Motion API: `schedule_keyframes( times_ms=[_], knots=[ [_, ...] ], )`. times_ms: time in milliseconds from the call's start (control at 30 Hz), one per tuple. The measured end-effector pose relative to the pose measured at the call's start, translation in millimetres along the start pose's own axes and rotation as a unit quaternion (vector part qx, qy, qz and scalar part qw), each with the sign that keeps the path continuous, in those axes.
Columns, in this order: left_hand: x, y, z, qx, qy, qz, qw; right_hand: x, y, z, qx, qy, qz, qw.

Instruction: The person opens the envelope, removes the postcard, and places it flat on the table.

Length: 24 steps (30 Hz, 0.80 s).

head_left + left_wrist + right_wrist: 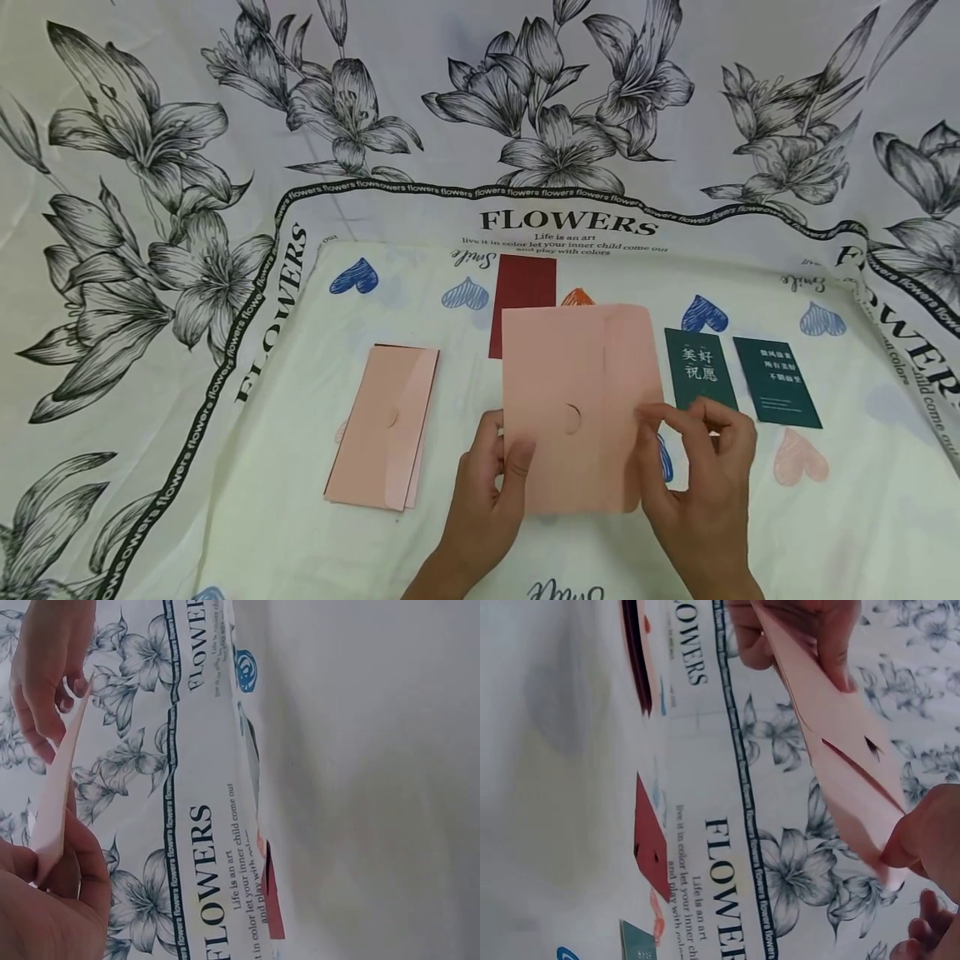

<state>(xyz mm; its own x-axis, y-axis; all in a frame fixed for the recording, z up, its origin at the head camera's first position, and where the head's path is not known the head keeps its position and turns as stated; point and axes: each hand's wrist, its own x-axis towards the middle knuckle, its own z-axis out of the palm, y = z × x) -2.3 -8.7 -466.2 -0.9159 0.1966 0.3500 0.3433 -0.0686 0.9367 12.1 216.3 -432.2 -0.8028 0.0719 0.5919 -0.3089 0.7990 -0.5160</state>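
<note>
A pink paper envelope [555,358] is held up above the cloth, its flap line and a small curved slit facing the head camera. My left hand [487,492] grips its left edge, thumb on the front and fingers behind. At the right edge, my right hand [701,475] pinches the flap side between thumb and index finger. In the right wrist view the right thumb presses on the envelope's [840,742] flap end. The left wrist view shows the envelope [60,795] nearly edge-on between both hands.
Several pink envelopes [378,425] lie stacked at the left. Behind the held envelope is a dark red card [525,279], partly covered. Two green cards with white lettering, one [693,362] partly behind the right hand and another [780,383], lie at right on the printed cloth [255,467].
</note>
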Motion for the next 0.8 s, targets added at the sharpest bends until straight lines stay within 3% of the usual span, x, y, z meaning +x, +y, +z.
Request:
schedule_keyframes(
  times_ms=[100, 267, 500, 600, 800],
  knots=[
    [0.6, 0.6, 1.6, 0.014, -0.003, 0.016, 0.9998, 0.1, -3.7, 0.1, 0.002, -0.013, 0.016, 0.9998],
    [-1.3, -0.1, 2.9, 0.032, -0.018, 0.031, 0.9988, 0.3, -13.9, 1.6, 0.055, -0.062, 0.059, 0.9948],
    [-5.7, -0.3, 2.5, 0.057, -0.023, 0.020, 0.9979, 2.8, -23.2, 5.2, 0.110, -0.073, 0.091, 0.9870],
    [-5.8, -1.0, 0.6, 0.070, -0.015, 0.017, 0.9973, 3.8, -22.5, 5.3, 0.143, -0.081, 0.104, 0.9808],
    [-6.8, -2.7, -1.1, 0.067, -0.011, 0.005, 0.9977, 6.3, -22.5, 2.5, 0.174, -0.117, 0.173, 0.9624]
  ],
)
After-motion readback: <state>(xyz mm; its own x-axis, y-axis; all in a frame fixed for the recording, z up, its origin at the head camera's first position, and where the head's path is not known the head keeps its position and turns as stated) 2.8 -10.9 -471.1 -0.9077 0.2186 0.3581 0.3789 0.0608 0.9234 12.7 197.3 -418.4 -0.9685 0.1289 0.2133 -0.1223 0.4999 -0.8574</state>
